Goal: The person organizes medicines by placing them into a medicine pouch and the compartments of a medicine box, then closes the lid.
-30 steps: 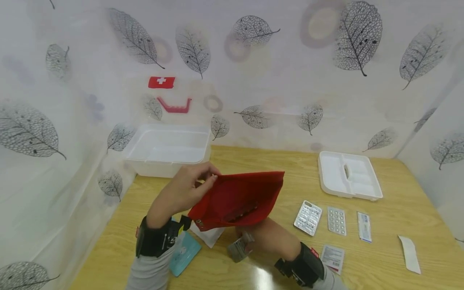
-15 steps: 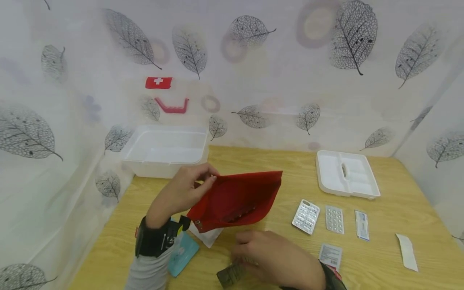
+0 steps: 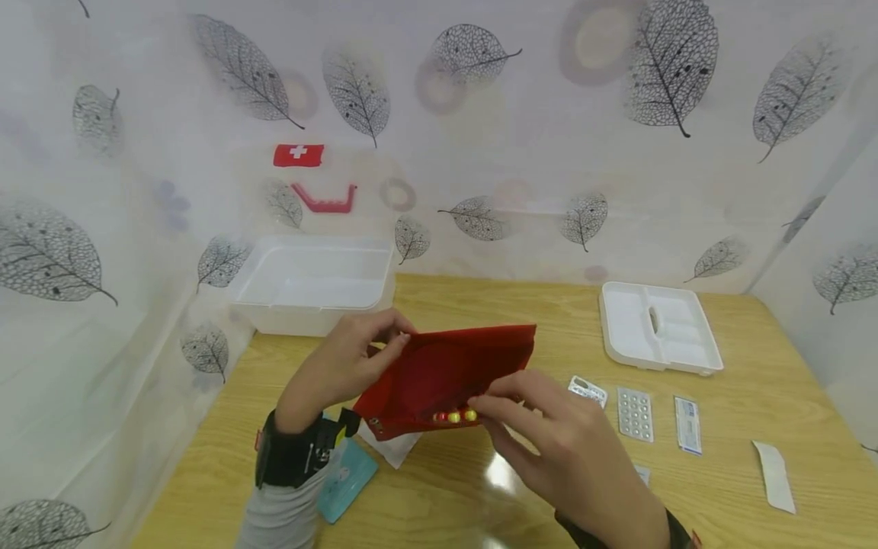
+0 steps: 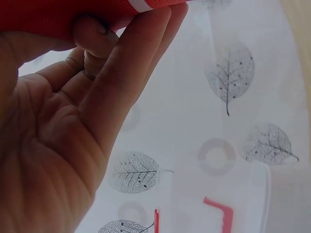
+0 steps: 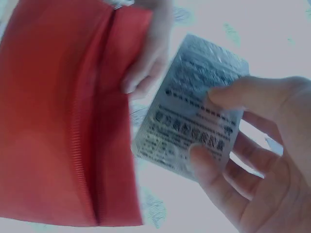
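My left hand (image 3: 350, 354) pinches the upper edge of a red zip pouch (image 3: 446, 366) between thumb and fingers, and the pouch's mouth gapes toward me. The left wrist view shows the pouch's red fabric (image 4: 43, 17) above the fingers. My right hand (image 3: 559, 446) holds a capsule blister pack (image 3: 454, 417) at the pouch's open mouth. Red and yellow capsules show on one side of it. In the right wrist view the pack's printed silver back (image 5: 180, 97) faces the camera, beside the pouch's zip.
A white box (image 3: 312, 320) stands at the back left, a white divided tray (image 3: 627, 335) at the back right. Blister packs (image 3: 635, 414), a blue-white packet (image 3: 687, 425) and a white strip (image 3: 773, 476) lie right. A teal packet (image 3: 348, 480) lies under the left forearm.
My right hand has come from below the pouch, first down toward me, then up to its mouth with the blister pack. The left hand and pouch have hardly moved.
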Demonstrator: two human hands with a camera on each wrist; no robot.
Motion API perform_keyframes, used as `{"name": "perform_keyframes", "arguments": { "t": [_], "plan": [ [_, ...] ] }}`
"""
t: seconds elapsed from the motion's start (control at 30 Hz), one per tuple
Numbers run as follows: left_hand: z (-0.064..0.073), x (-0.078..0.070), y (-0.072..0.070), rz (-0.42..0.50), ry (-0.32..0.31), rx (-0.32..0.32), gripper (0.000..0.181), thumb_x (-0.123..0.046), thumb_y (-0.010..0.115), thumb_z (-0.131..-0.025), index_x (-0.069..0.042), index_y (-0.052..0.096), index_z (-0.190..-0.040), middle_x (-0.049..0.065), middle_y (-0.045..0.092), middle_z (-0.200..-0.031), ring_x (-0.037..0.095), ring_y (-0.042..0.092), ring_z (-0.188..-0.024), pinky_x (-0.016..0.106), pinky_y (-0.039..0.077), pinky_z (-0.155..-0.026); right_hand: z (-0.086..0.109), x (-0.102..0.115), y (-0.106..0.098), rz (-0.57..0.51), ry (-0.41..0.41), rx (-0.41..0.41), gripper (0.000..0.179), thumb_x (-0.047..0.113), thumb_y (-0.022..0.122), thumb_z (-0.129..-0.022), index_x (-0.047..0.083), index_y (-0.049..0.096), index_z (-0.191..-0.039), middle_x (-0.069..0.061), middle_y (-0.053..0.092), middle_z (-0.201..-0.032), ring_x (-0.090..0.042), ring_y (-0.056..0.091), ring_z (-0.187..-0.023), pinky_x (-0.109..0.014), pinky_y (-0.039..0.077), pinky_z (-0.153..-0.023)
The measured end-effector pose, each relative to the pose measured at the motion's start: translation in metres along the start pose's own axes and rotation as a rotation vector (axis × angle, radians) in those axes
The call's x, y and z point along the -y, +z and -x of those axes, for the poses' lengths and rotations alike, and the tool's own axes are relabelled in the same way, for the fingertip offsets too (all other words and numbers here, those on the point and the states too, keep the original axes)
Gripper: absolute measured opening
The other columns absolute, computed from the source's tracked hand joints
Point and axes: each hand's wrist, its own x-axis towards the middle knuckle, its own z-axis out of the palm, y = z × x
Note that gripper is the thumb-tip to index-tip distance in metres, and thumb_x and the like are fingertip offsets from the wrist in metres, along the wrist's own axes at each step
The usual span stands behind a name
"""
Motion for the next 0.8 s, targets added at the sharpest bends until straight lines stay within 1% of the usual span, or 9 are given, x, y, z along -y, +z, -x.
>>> {"name": "perform_keyframes", "arguments": {
  "t": [0.07,0.1,0.17,0.23,0.33,0.5,0.63,0.8],
  "plan": [
    [0.001,-0.001,0.000,0.006,-0.004,0.005,0.011,-0.010,0.059,-0.102,-0.012,0.070,-0.105,-0.002,0.072,-0.092,0.008,0.068,-0.082,0.023,0.060,-0.069,0.001,-0.005,0.006,0.020,0.036,0.025,0.014,0.017,0.067,-0.098,0.012,0.077,-0.105,0.001,0.068,-0.101,-0.011,0.064,-0.083,-0.018,0.055,-0.067],
    [0.001,-0.002,0.000,0.013,-0.005,0.009,0.011,-0.010,0.059,-0.102,-0.012,0.070,-0.105,-0.002,0.072,-0.092,0.008,0.068,-0.082,0.024,0.060,-0.068,0.002,-0.008,0.010,0.025,0.055,0.046,0.014,0.012,0.070,-0.094,0.011,0.077,-0.106,0.000,0.069,-0.101,-0.012,0.064,-0.085,-0.020,0.056,-0.068],
    [0.001,-0.003,0.000,0.023,-0.003,0.015,0.011,-0.010,0.059,-0.102,-0.012,0.070,-0.105,-0.003,0.072,-0.092,0.007,0.068,-0.082,0.024,0.060,-0.068,0.003,-0.013,0.020,0.033,0.076,0.081,0.022,0.004,0.077,-0.086,0.011,0.078,-0.107,0.001,0.069,-0.102,-0.012,0.065,-0.087,-0.021,0.057,-0.071],
    [0.001,-0.004,0.000,0.030,0.001,0.019,0.011,-0.009,0.059,-0.102,-0.012,0.069,-0.105,-0.003,0.072,-0.092,0.007,0.069,-0.082,0.024,0.060,-0.069,0.005,-0.017,0.030,0.042,0.085,0.114,0.030,-0.002,0.080,-0.079,0.011,0.079,-0.106,0.001,0.068,-0.101,-0.012,0.065,-0.089,-0.022,0.057,-0.072],
    [0.002,-0.006,0.000,0.026,0.011,0.017,0.011,-0.008,0.059,-0.101,-0.011,0.069,-0.104,-0.003,0.072,-0.091,0.007,0.068,-0.082,0.024,0.060,-0.069,0.008,-0.021,0.043,0.061,0.095,0.167,0.027,-0.001,0.081,-0.079,0.012,0.080,-0.103,0.003,0.068,-0.099,-0.010,0.065,-0.089,-0.021,0.057,-0.071],
    [0.003,-0.007,-0.002,-0.010,0.022,0.001,0.011,-0.008,0.059,-0.101,-0.011,0.070,-0.104,-0.002,0.072,-0.091,0.007,0.067,-0.082,0.025,0.059,-0.068,0.011,-0.023,0.055,0.080,0.140,0.246,0.026,0.004,0.085,-0.079,0.012,0.080,-0.102,0.003,0.069,-0.096,-0.011,0.065,-0.086,-0.023,0.057,-0.069],
    [0.003,-0.008,-0.003,-0.019,0.020,0.000,0.012,-0.008,0.059,-0.100,-0.011,0.070,-0.104,-0.002,0.072,-0.090,0.007,0.067,-0.082,0.025,0.059,-0.069,0.013,-0.024,0.061,0.078,0.161,0.275,0.025,0.007,0.086,-0.080,0.011,0.080,-0.103,0.002,0.070,-0.096,-0.011,0.066,-0.086,-0.024,0.058,-0.071],
    [0.004,-0.009,-0.002,-0.030,0.039,-0.003,0.011,-0.008,0.059,-0.100,-0.010,0.070,-0.104,-0.003,0.072,-0.088,0.006,0.065,-0.080,0.025,0.059,-0.068,0.014,-0.023,0.064,0.070,0.177,0.292,0.024,0.006,0.084,-0.081,0.010,0.080,-0.103,0.003,0.071,-0.096,-0.008,0.067,-0.084,-0.022,0.057,-0.071]
  ]
}}
